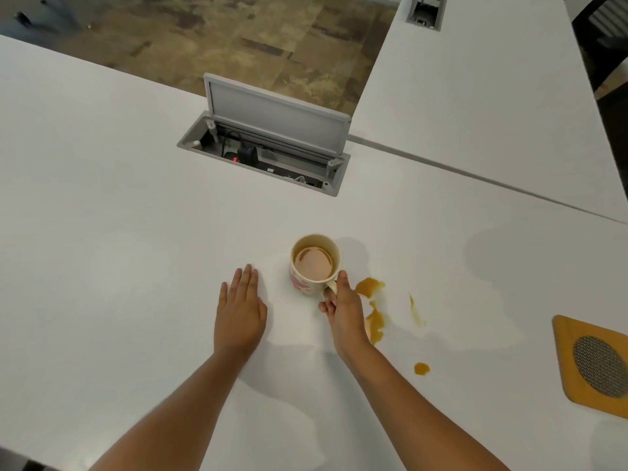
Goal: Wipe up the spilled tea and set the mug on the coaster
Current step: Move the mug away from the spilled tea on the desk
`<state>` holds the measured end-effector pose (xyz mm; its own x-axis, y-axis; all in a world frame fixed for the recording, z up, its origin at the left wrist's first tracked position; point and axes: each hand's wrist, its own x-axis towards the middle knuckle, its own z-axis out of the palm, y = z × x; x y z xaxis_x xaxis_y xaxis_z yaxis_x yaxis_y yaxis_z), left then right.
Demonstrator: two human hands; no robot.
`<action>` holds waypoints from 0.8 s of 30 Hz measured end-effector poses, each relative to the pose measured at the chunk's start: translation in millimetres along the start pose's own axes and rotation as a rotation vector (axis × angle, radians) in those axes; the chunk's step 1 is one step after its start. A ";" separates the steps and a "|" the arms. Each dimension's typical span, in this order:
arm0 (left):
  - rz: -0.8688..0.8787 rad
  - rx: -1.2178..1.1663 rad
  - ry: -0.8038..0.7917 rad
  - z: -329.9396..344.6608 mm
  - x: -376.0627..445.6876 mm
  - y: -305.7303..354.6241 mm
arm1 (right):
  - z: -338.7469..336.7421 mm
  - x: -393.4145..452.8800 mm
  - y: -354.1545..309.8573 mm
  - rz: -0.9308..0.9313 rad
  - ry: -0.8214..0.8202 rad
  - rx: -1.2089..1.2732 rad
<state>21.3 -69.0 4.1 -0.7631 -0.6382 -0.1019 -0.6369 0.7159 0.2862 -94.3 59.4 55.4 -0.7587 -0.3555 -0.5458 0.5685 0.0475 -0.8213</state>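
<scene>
A cream mug (314,266) with pink markings stands upright on the white table (119,215), with milky tea inside. My right hand (343,309) grips its handle on the near right side. My left hand (240,309) lies flat on the table left of the mug, fingers apart, holding nothing. Brown spilled tea (370,287) sits in several patches to the right of my right hand, with a thin streak (416,312) and a small drop (421,368) nearer to me. A yellow square coaster (567,365) with a grey mesh disc lies at the right edge. No cloth is in view.
An open grey cable box (265,147) with plugs inside is set into the table behind the mug, its lid raised. A second white table (492,96) joins at the back right. Patterned floor (238,39) shows beyond the far edge.
</scene>
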 end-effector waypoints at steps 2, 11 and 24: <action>-0.009 -0.004 0.013 -0.8 -0.5 0.3 | 8.8 3.5 2.0 -0.001 -0.023 -0.072; -0.043 -0.002 0.055 0.5 -1.0 0.9 | 27.3 14.2 6.7 0.024 -0.033 -0.178; -0.036 -0.106 0.049 2.9 -1.7 -1.2 | 23.2 13.8 5.4 -0.073 -0.065 -0.241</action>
<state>23.1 -67.9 1.2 -0.7317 -0.6783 -0.0678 -0.6469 0.6596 0.3827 -94.3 33.1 47.2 -0.7683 -0.4250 -0.4786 0.4151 0.2383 -0.8780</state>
